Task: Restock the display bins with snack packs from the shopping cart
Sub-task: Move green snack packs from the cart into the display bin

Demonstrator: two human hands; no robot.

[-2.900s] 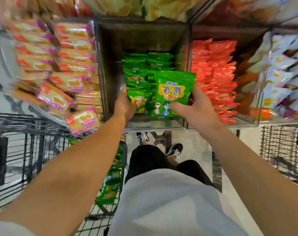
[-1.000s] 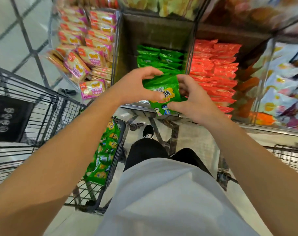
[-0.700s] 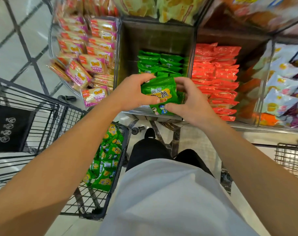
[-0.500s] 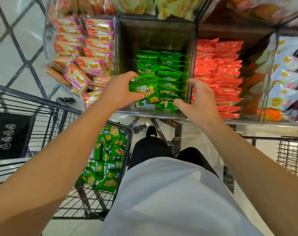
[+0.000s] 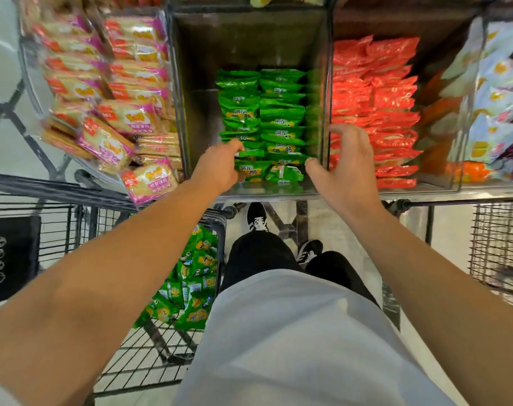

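The middle display bin is a clear-walled box holding two columns of green snack packs. My left hand reaches over the bin's front rim, its fingers curled on a green snack pack at the front of the left column. My right hand hovers over the clear divider on the bin's right side, fingers spread and holding nothing. The wire shopping cart stands low on my left, with several more green packs heaped in its near corner.
A bin of pink-and-yellow cracker packs adjoins on the left and a bin of red packs on the right. White-and-blue packs fill the far right. Another wire basket stands low right. My shoe is under the shelf.
Both hands held one green pack in front of the bin. The right hand let go and drew right. The left hand carried the pack down to the front of the left column.
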